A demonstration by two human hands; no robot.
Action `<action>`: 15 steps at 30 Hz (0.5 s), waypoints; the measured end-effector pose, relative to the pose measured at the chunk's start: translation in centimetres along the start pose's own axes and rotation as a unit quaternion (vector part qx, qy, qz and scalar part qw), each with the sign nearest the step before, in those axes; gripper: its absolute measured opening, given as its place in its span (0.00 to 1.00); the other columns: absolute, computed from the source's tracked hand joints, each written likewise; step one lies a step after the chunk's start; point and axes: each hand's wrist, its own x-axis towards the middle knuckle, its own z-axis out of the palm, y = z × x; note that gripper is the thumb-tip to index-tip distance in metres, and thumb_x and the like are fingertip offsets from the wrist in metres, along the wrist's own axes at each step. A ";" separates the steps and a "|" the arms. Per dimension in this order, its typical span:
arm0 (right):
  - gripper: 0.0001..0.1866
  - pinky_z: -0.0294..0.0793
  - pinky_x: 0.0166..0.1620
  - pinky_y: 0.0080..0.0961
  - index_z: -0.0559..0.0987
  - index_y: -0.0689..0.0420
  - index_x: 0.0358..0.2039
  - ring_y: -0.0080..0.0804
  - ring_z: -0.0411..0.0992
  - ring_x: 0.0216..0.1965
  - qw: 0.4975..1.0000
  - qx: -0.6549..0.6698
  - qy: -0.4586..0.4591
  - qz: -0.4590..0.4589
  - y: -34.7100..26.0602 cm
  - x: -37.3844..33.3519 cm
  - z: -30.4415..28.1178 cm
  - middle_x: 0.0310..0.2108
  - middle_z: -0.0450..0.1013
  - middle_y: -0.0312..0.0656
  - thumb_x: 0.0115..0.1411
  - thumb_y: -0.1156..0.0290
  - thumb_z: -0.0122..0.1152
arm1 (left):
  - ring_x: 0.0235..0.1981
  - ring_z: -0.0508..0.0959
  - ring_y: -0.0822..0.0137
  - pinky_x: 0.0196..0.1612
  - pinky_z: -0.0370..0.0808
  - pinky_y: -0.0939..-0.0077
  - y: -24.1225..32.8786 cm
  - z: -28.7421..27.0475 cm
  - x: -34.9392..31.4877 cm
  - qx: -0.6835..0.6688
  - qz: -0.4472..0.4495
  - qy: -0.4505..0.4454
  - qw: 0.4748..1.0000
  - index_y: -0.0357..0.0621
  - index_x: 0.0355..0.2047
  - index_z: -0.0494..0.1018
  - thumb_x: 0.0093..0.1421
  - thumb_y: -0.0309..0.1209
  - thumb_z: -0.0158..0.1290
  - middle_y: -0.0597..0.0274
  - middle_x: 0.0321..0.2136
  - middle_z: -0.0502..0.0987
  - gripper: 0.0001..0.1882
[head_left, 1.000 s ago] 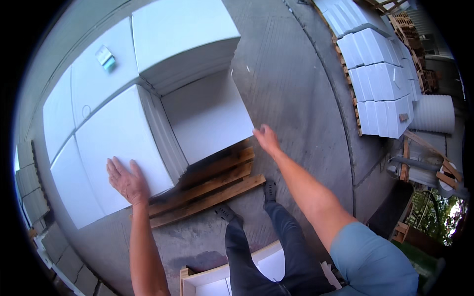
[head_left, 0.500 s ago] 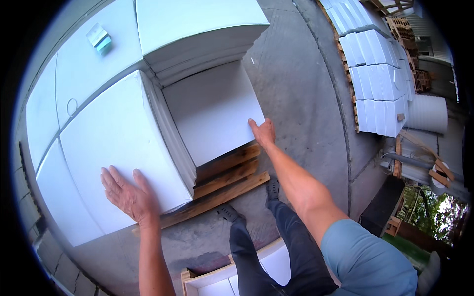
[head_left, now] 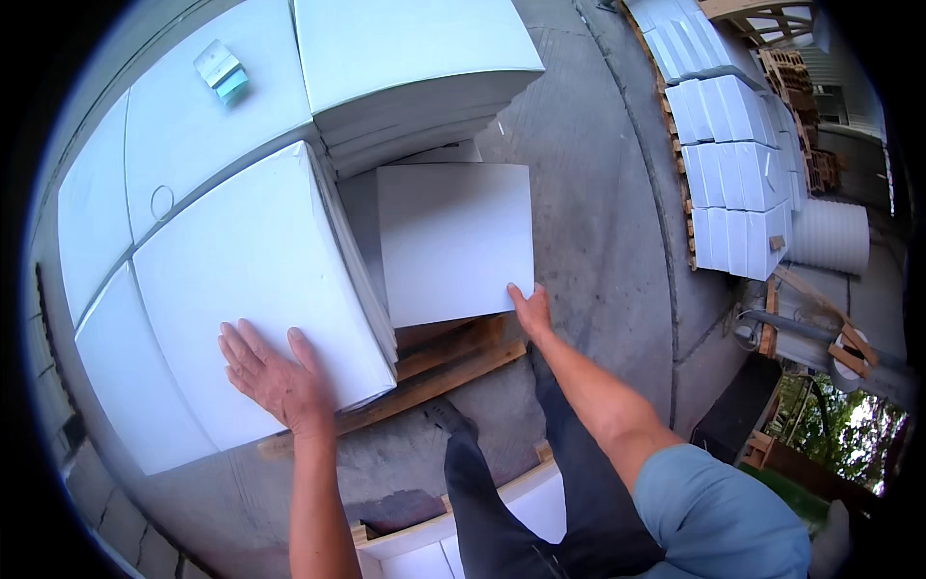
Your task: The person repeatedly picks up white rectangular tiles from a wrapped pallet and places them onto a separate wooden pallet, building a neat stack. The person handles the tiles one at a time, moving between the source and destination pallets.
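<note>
On stack [head_left: 251, 241] | left hand [head_left: 280, 381] spread | right hand [head_left: 532, 311] pinching white board [head_left: 455, 241], fingertips hidden beneath

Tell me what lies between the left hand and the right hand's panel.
The head view shows the right edge of the tall white stack between left hand and white panel.

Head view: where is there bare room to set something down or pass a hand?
Concrete floor lies bare between the white sheet in the right hand and the white stacks at far right. Beyond the left hand, the near stack's top is bare. Crowded: the sheet's left side, close against that stack.
</note>
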 end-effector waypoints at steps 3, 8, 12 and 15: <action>0.36 0.69 0.45 0.32 0.69 0.71 0.45 0.41 0.71 0.41 0.996 0.022 -0.090 -0.008 0.4 3.5 -0.6 0.39 0.72 0.53 0.51 0.48 0.61 | 0.65 0.48 0.54 0.64 0.43 0.56 0.1 -0.4 0.2 0.005 -0.010 -0.008 1.000 0.38 0.62 0.51 0.61 0.40 0.43 0.51 0.64 0.49 0.32; 0.36 0.68 0.48 0.33 0.68 0.71 0.47 0.45 0.70 0.46 0.990 -0.080 -0.035 -0.107 -5.5 11.1 -3.5 0.44 0.70 0.57 0.52 0.49 0.60 | 0.64 0.51 0.53 0.64 0.46 0.57 -0.2 -0.4 0.5 -0.004 0.003 0.017 1.000 0.36 0.60 0.53 0.61 0.38 0.44 0.51 0.62 0.53 0.30; 0.36 0.63 0.54 0.37 0.66 0.67 0.52 0.50 0.65 0.52 0.960 -0.138 0.006 -0.245 -12.4 18.2 -4.1 0.51 0.66 0.57 0.54 0.48 0.57 | 0.62 0.55 0.55 0.63 0.51 0.62 -0.5 -0.2 0.2 -0.023 0.006 0.036 0.999 0.36 0.58 0.59 0.63 0.35 0.42 0.51 0.61 0.57 0.25; 0.38 0.65 0.53 0.37 0.68 0.66 0.51 0.48 0.66 0.52 0.909 -0.215 -0.112 -0.339 -17.7 20.8 -3.5 0.48 0.69 0.56 0.56 0.41 0.49 | 0.60 0.59 0.52 0.61 0.56 0.63 -0.7 0.3 -0.3 -0.065 -0.023 0.072 0.995 0.36 0.57 0.60 0.63 0.31 0.42 0.49 0.58 0.60 0.22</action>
